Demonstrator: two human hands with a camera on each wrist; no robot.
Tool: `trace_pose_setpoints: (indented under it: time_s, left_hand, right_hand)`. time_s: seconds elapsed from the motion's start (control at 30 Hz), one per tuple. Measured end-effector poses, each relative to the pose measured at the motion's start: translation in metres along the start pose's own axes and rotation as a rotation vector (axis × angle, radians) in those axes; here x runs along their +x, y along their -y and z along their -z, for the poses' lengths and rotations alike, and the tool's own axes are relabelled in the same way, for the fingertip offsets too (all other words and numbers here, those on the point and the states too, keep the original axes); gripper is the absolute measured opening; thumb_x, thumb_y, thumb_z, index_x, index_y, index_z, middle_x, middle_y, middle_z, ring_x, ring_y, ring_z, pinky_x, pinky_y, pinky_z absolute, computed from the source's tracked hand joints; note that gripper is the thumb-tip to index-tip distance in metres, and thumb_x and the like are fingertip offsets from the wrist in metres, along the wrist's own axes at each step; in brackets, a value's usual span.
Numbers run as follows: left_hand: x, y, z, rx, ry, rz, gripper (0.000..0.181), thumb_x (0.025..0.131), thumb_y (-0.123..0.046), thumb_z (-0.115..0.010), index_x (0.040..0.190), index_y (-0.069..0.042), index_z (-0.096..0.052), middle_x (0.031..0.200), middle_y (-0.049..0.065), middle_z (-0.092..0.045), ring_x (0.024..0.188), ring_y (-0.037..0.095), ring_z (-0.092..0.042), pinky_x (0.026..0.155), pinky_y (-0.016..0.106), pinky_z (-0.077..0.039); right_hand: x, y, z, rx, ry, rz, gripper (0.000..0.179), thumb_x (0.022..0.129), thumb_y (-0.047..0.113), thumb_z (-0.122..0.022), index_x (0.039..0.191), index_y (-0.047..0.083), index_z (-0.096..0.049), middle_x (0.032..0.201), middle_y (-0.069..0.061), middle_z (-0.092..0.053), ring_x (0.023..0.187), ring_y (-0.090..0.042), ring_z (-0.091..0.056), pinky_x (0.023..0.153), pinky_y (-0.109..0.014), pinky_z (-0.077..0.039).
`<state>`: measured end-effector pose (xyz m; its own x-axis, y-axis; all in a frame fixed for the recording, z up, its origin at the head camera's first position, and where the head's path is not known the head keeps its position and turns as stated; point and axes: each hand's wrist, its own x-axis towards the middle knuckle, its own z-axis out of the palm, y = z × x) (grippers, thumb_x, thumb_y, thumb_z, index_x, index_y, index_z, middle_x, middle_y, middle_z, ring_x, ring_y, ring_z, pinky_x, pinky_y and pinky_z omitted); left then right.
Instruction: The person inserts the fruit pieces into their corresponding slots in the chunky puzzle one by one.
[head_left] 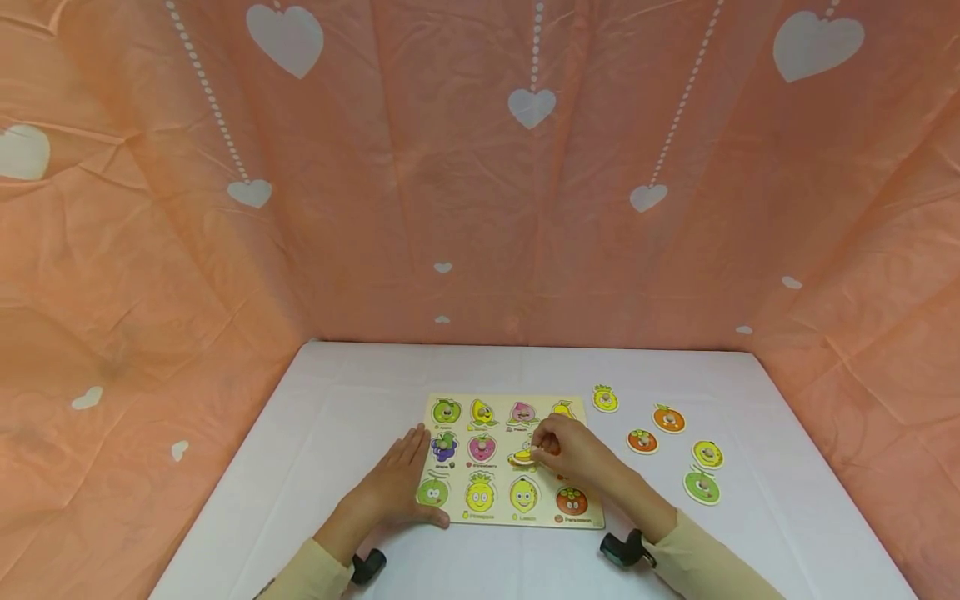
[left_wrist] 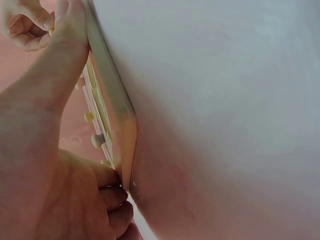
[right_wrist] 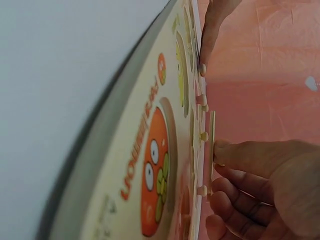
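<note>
A wooden fruit puzzle board (head_left: 504, 517) lies on the white table. Along its left side rests my left hand (head_left: 397, 483), fingers straight against the edge and thumb at the near-left corner. My right hand (head_left: 570, 450) pinches a yellow banana puzzle piece (head_left: 520, 457) by its knob, over the middle row. Seen edge-on in the right wrist view, this thin piece (right_wrist: 211, 150) stands just off the board face. Knobbed pieces such as the grape (head_left: 444, 447) and strawberry (head_left: 482, 448) sit in the board. The near row shows printed pictures, including a persimmon (head_left: 572, 502).
Right of the board lie several loose knobbed pieces: a pineapple (head_left: 605, 398), an orange (head_left: 668, 418), a persimmon (head_left: 642, 442), a lemon (head_left: 707, 454) and a green melon (head_left: 702, 487). The last two touch or overlap. An orange cloth with white hearts (head_left: 532, 108) surrounds the table.
</note>
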<state>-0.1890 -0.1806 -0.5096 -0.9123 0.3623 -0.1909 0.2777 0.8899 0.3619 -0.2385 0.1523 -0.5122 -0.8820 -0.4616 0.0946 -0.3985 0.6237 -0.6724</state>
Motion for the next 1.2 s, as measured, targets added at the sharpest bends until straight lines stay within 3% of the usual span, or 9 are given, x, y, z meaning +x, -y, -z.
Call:
trace_pose_setpoints:
  time_s: [0.2, 1.2]
  left_hand:
    - [-0.0009, -0.0019, 0.0018, -0.006, 0.011, 0.0, 0.144, 0.068, -0.064, -0.095, 0.166, 0.011, -0.021, 0.176, 0.028, -0.016, 0.165, 0.041, -0.014, 0.134, 0.054, -0.017]
    - [-0.0011, -0.003, 0.0005, 0.003, -0.001, 0.015, 0.144, 0.067, -0.063, -0.096, 0.165, 0.012, -0.022, 0.175, 0.029, -0.017, 0.165, 0.04, -0.015, 0.135, 0.052, -0.017]
  right_hand:
    - [0.0024, -0.003, -0.0025, 0.001, -0.001, 0.03, 0.014, 0.095, 0.012, -0.083, 0.092, 0.016, -0.07, 0.085, 0.006, -0.058, 0.079, -0.008, -0.054, 0.068, -0.022, -0.05]
    - [0.0088, -0.0039, -0.0069, -0.009, 0.039, 0.011, 0.014, 0.095, 0.016, -0.083, 0.092, 0.015, -0.07, 0.084, 0.006, -0.057, 0.079, -0.012, -0.053, 0.067, -0.024, -0.048]
